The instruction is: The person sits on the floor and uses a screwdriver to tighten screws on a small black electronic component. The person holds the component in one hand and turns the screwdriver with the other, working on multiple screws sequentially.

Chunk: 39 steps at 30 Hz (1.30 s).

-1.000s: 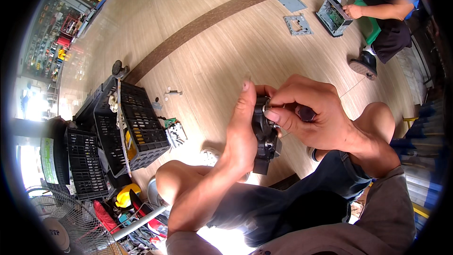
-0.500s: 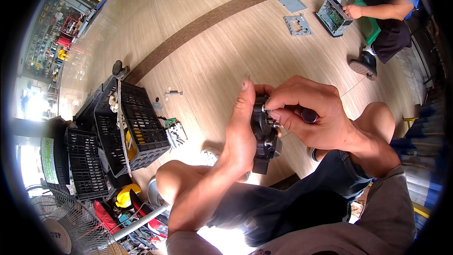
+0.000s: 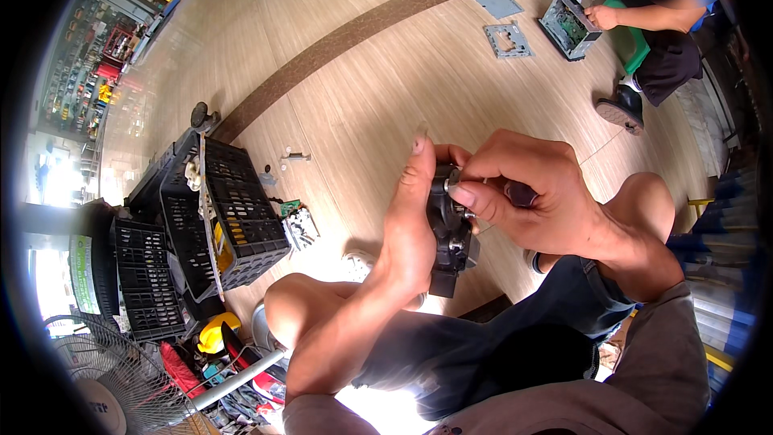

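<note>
My left hand (image 3: pixel 407 234) is closed around a black device part (image 3: pixel 445 274), thumb up along its near side. Small silver posts or fittings stick out of the part's right face. The thumb and forefinger of my right hand (image 3: pixel 547 185) pinch a small shiny metal piece (image 3: pixel 452 182) against the top of the part. Whether that piece is fixed to it I cannot tell. A dark, round-ended handle (image 3: pixel 520 193) is tucked in my right fingers; its other end is hidden. Both hands are in front of me, above my knees.
Black plastic crates (image 3: pixel 241 229) stand at the left, with a fan (image 3: pixel 113 387) below them. Loose metal parts (image 3: pixel 300 228) lie beside the crates. At the upper right a person's hands (image 3: pixel 597 12) work at an open metal case (image 3: pixel 569 30), near flat metal plates (image 3: pixel 509 40).
My right thumb and forefinger have shifted slightly on the small metal piece, the thumb moving up and left. My left hand and the black part have hardly moved.
</note>
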Each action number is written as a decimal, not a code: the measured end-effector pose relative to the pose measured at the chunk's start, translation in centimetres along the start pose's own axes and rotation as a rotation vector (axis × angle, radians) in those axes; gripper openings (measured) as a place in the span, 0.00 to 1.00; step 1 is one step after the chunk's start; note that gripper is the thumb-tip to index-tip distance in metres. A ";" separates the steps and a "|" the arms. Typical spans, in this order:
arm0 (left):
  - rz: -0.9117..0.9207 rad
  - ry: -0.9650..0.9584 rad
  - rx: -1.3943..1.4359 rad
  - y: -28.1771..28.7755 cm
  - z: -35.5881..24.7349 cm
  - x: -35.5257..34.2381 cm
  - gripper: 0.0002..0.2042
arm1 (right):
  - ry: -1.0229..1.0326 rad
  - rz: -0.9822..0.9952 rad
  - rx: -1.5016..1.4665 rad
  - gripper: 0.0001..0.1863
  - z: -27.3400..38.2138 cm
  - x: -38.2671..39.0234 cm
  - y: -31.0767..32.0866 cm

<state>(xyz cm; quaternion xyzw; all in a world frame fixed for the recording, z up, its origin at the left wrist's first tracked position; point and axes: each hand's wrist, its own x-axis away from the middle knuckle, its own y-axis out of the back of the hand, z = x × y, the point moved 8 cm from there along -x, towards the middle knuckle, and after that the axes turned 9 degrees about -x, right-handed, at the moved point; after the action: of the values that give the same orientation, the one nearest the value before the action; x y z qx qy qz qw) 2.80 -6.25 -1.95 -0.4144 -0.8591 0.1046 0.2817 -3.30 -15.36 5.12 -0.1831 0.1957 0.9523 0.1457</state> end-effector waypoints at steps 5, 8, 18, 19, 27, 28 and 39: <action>-0.011 -0.020 -0.003 0.0 -0.2 0.0 0.28 | -0.038 -0.019 -0.053 0.09 0.3 -0.1 0.0; -0.012 -0.025 0.003 0.1 -0.2 0.0 0.27 | -0.016 -0.019 -0.038 0.10 0.4 -0.1 0.1; 0.028 -0.024 -0.025 0.0 -0.2 -0.1 0.28 | 0.008 -0.040 -0.045 0.12 0.7 -0.1 0.1; 0.027 -0.023 -0.025 0.0 -0.2 0.0 0.28 | 0.008 -0.040 -0.046 0.12 0.7 -0.1 0.1; 0.003 0.011 0.033 0.1 0.0 0.0 0.26 | 0.005 -0.024 -0.010 0.12 0.6 0.0 0.2; 0.003 0.012 0.034 0.1 0.0 -0.1 0.26 | 0.004 -0.024 -0.009 0.12 0.6 0.0 0.2; 0.024 0.028 -0.018 0.1 0.3 -0.5 0.25 | -0.003 -0.032 0.004 0.10 0.4 0.0 0.3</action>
<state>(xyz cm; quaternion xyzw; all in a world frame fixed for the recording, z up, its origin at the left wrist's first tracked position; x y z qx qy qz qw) 2.93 -6.51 -2.44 -0.4288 -0.8507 0.0945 0.2889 -3.50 -15.44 5.55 -0.1846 0.1946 0.9497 0.1616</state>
